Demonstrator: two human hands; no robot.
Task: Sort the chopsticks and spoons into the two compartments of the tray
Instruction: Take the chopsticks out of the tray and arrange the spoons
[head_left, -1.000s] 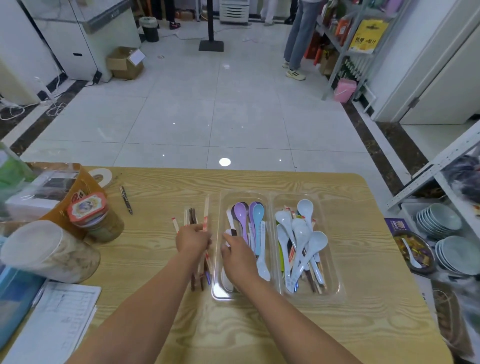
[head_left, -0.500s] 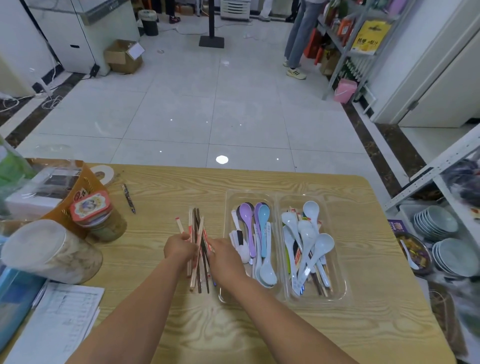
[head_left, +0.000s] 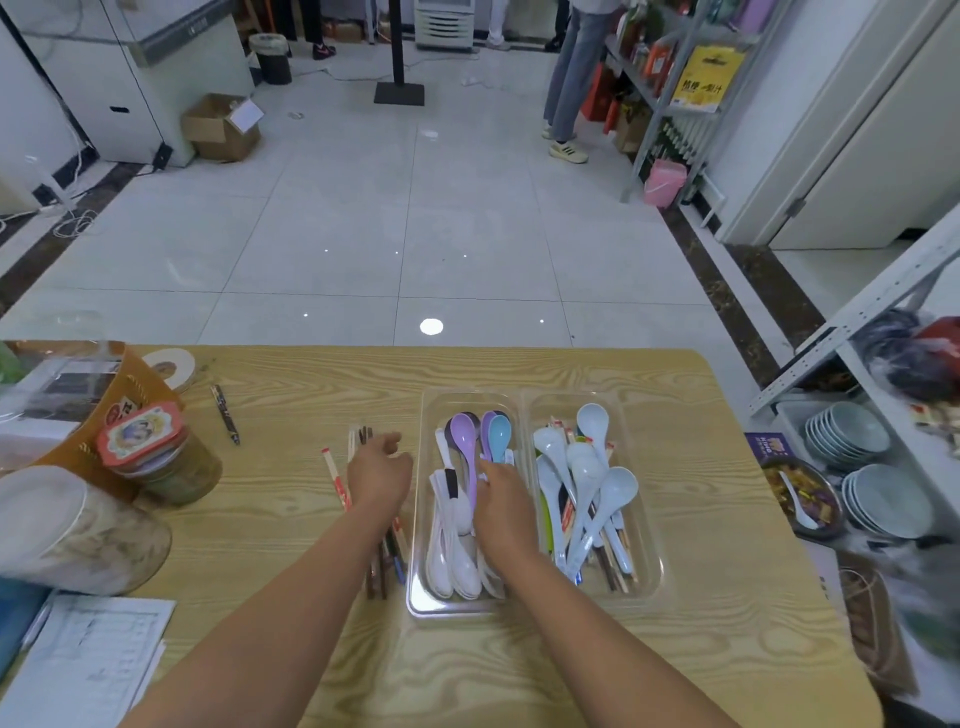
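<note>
Reaching over the chopsticks (head_left: 382, 564), the left hand (head_left: 379, 475) hides their middles.

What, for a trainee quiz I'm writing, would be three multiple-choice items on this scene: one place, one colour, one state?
1. The loose chopsticks by the left hand lie: A) on the table, left of the tray; B) in a jar; C) on the floor.
2. The spoon right of the purple spoons is: A) red; B) blue; C) black.
3. The right compartment holds: A) nothing; B) chopsticks only; C) spoons and chopsticks mixed.
1 A: they rest on the wood beside the tray. 2 B: its bowl is light blue. 3 C: chopsticks show under the spoons.
</note>
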